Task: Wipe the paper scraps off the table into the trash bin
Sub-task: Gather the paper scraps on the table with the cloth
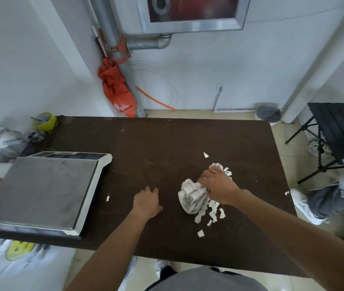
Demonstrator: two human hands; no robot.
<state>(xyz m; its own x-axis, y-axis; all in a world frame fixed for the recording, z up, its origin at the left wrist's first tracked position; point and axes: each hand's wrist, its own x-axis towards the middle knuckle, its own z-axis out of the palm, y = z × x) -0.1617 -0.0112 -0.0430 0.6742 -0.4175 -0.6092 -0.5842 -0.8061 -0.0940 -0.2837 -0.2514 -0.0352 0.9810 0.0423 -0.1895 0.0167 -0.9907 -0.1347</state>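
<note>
My right hand [219,184] presses down on a crumpled white cloth [193,196] on the dark brown table [156,143]. White paper scraps [215,210] lie bunched against the cloth's right side, with single scraps further off: one [206,155] beyond the cloth, one [200,233] nearer me, one [107,198] by the scale, one [287,193] at the right edge. My left hand [147,201] rests flat on the table left of the cloth, fingers apart, holding nothing. A small grey trash bin [268,113] stands on the floor past the table's far right corner.
A large weighing scale [41,192] fills the table's left part. A yellow tape roll [46,120] and clutter sit at the far left corner. A black folding stand [334,131] and another person's white shoe [305,206] are on the right. An orange bag [116,89] hangs on a pipe.
</note>
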